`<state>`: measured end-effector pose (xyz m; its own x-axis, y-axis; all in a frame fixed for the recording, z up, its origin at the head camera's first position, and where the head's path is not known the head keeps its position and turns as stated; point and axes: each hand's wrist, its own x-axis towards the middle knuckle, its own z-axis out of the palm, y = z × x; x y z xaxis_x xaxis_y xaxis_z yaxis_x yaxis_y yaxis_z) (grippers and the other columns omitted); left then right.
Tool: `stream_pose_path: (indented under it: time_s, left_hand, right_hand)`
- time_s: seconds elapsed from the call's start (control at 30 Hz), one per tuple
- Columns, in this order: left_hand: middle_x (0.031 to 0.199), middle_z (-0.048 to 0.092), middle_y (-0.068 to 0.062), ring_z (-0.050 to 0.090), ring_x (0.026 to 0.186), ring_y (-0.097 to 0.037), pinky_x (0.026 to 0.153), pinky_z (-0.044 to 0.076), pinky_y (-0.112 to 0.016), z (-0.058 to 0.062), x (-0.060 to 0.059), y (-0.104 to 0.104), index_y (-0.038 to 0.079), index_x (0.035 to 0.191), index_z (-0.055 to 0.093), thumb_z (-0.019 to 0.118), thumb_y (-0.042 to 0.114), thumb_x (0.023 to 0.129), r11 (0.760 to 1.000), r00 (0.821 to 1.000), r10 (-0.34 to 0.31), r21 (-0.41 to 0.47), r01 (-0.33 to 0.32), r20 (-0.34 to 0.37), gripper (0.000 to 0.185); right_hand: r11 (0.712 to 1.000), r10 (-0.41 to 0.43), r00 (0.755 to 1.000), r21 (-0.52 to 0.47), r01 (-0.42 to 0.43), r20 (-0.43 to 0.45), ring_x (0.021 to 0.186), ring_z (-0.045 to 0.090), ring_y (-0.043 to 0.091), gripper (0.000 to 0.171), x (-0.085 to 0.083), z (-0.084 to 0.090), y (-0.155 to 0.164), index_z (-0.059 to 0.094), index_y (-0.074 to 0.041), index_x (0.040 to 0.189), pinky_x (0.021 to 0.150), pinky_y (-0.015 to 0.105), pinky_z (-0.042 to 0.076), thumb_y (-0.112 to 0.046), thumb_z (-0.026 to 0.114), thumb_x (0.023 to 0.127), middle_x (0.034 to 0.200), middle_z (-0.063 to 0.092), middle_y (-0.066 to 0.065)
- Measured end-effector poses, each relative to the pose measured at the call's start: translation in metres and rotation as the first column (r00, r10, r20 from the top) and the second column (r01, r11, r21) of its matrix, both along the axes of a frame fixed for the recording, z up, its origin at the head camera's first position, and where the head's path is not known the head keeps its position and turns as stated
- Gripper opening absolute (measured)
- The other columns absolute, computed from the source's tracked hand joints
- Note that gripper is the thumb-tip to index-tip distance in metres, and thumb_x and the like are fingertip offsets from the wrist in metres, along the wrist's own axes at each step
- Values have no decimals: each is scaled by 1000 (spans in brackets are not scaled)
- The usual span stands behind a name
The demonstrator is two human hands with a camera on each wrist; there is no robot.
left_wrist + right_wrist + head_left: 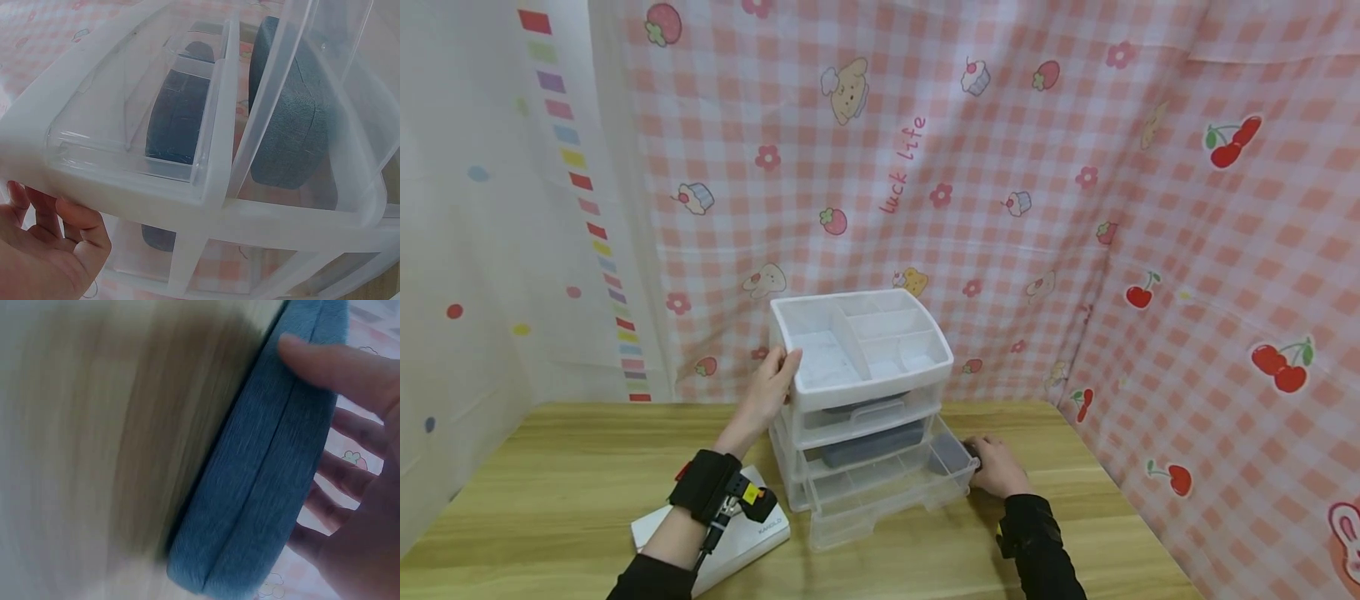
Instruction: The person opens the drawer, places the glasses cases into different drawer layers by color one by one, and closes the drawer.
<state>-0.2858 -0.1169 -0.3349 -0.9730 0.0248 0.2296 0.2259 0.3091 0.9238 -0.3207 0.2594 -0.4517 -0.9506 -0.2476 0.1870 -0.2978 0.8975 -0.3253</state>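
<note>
A white plastic drawer organizer [868, 387] with clear drawers stands on the table, its lowest drawer [887, 492] pulled out toward me. My left hand [769, 387] grips the organizer's upper left edge; in the left wrist view its fingertips touch the white frame [125, 206]. Blue-grey cases lie inside the upper drawer [178, 115] and the compartment below it [290, 112]. To the right of the open drawer, my right hand [998, 467] holds a blue-grey glasses case [262, 456], thumb on one face and fingers behind. The drawer partly hides this case in the head view.
A white box [741, 542] with printed lettering lies on the table under my left forearm. The wooden table [587, 467] extends to both sides. Behind and to the right hangs a pink checked cloth [865, 167]; a pale cloth hangs at left.
</note>
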Motion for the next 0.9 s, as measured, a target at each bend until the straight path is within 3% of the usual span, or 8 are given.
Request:
stream_pose_path:
  time_s: [0.23, 0.47, 0.67, 0.9]
  left_hand:
    - [87, 41, -6, 42, 72, -16, 64, 36, -26, 1, 0, 1, 6, 100, 37, 31, 40, 104, 1000, 1000, -1, 12, 1, -3, 35]
    - [80, 36, -3, 39, 68, -15, 62, 35, -27, 3, 2, 1, 6, 96, 35, 32, 37, 104, 1000, 1000, -16, 25, 16, -6, 32]
    - [83, 38, -4, 41, 70, -15, 63, 35, -26, 2, 2, 1, 6, 96, 35, 31, 37, 104, 999, 1000, -18, 30, 19, -8, 32]
    - [82, 37, -4, 40, 68, -15, 62, 35, -26, 2, 2, -1, 6, 97, 35, 31, 37, 104, 1000, 1000, -16, 26, 16, -6, 31]
  right_hand:
    - [998, -22, 999, -57, 21, -26, 101, 57, 37, 58, -2, -4, 4, 60, -1, 116, 86, 51, 46, -6, 83, 63, 111, 60, 20]
    - [991, -103, 993, -89, 98, -60, 104, 54, 41, 63, 2, 0, 12, 56, 2, 120, 85, 51, 47, -9, 84, 65, 116, 58, 25]
    - [980, -182, 973, -101, 169, -143, 111, 48, 49, 61, 12, 24, 16, 52, 1, 126, 86, 58, 45, -6, 79, 71, 123, 52, 27]
    - [976, -205, 938, -125, 176, -281, 114, 41, 50, 65, 24, 58, 16, 48, 2, 129, 88, 61, 41, -4, 79, 72, 125, 48, 28]
